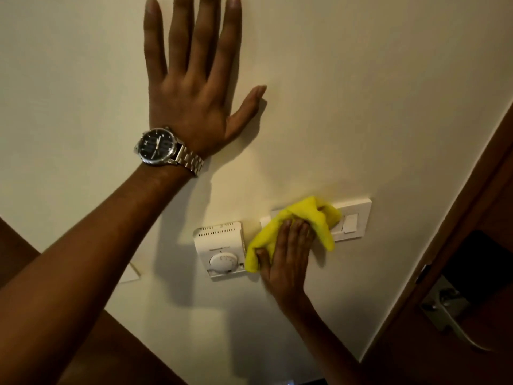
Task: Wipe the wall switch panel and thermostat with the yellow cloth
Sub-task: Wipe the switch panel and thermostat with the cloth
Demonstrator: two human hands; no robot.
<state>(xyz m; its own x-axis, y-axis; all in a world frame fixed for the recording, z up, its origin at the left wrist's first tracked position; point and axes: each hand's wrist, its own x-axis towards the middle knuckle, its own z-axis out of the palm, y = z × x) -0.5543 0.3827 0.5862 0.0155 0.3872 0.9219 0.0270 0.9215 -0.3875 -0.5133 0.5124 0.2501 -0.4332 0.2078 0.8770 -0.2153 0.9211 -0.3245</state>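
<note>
My right hand (pixel 287 254) presses the yellow cloth (pixel 302 220) flat against the white switch panel (pixel 352 220), covering the panel's left and middle part. Only the panel's right end with one rocker switch shows. Just left of the cloth sits the white thermostat (pixel 220 250) with a round dial and vent slots; the cloth's lower edge touches its right side. My left hand (pixel 194 87), with a metal wristwatch, lies flat on the wall well above the thermostat, fingers spread, holding nothing.
A cream wall (pixel 361 93) fills the view. A dark wooden door frame (pixel 458 218) runs diagonally on the right, with a metal door handle (pixel 447 307). Another white plate (pixel 130 273) sits on the wall left of the thermostat, partly behind my left forearm.
</note>
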